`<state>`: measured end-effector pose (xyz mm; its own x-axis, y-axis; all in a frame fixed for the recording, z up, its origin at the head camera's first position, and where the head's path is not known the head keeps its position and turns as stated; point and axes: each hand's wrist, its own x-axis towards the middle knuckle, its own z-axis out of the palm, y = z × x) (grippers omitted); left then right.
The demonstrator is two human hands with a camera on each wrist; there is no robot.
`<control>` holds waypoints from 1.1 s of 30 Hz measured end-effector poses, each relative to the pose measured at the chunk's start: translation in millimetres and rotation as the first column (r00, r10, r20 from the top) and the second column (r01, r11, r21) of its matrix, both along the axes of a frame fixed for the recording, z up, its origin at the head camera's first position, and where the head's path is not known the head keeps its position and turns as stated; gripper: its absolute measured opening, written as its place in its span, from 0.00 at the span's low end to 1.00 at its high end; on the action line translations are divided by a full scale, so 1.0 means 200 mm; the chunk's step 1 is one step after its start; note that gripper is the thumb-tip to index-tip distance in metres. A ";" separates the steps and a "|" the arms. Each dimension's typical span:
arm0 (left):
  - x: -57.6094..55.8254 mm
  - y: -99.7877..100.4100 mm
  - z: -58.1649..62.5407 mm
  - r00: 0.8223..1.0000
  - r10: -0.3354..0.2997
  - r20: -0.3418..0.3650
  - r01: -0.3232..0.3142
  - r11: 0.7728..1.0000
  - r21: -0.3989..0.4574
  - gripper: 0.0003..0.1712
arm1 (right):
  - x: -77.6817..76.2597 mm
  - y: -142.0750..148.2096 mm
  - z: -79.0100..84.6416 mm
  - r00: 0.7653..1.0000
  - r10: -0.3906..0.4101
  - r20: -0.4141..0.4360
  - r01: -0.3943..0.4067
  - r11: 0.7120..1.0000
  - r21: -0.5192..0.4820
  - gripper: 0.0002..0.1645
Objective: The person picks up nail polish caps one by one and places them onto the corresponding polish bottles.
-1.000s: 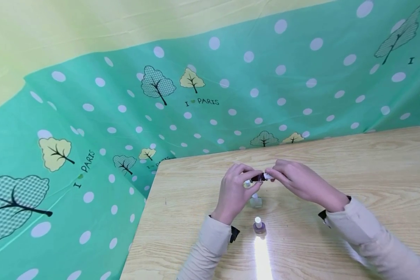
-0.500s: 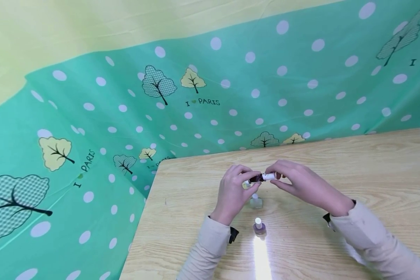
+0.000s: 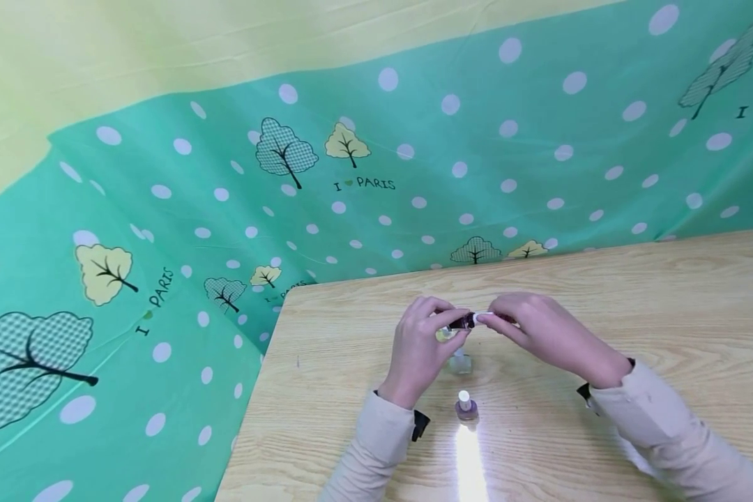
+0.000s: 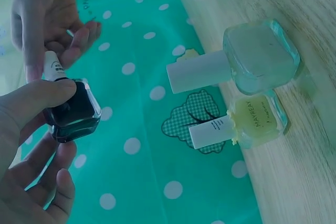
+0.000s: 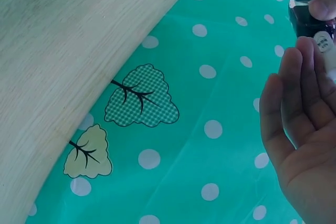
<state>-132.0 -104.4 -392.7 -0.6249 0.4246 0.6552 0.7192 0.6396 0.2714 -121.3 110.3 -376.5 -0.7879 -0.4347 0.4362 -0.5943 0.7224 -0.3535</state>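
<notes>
A dark nail polish bottle is held above the table, lying sideways between both hands. My left hand pinches its glass body between thumb and fingers; the left wrist view shows the thumb across the dark glass. At the other end, my right hand pinches the white cap with thumb and forefinger. The cap sits on the bottle's neck. In the right wrist view, the other fingers of the right hand extend beside the cap.
Below the hands, a pale green nail polish bottle and a purple one stand upright on the wooden table. A yellow bottle stands near the pale one, partly behind the left hand. A patterned green cloth hangs behind.
Half a second ago the right thumb was below the cap, leaving more of it visible; now thumb and fingers close over it again. The left hand keeps its grip almost in place.
</notes>
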 end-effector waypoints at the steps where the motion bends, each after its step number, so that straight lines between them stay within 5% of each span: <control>1: 0.00 0.00 0.00 1.000 -0.003 -0.005 0.003 1.000 0.004 0.15 | 0.00 0.00 0.00 1.000 -0.004 0.013 0.004 1.000 0.000 0.16; 12: 0.01 0.01 0.00 1.000 0.002 -0.013 -0.002 1.000 0.007 0.15 | 0.01 -0.01 0.01 0.999 -0.019 0.044 0.020 1.000 -0.004 0.17; 16: 0.00 0.00 0.00 1.000 0.021 0.004 -0.021 1.000 0.003 0.15 | 0.02 -0.02 0.00 0.999 0.006 -0.040 -0.007 1.000 -0.012 0.06; 23: 0.00 -0.01 -0.01 0.999 0.030 0.022 -0.030 0.999 0.010 0.15 | 0.02 -0.02 -0.01 0.969 0.081 -0.233 -0.083 0.997 0.002 0.17; 33: 0.02 -0.01 0.00 1.000 0.014 0.002 -0.014 1.000 0.011 0.15 | 0.04 -0.03 -0.02 0.975 0.046 -0.219 -0.042 0.999 0.026 0.04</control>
<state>-127.8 -106.4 -393.0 -0.6316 0.4087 0.6588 0.7098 0.6466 0.2795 -113.4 104.5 -380.2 -0.6540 -0.4779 0.5864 -0.6870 0.6998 -0.1959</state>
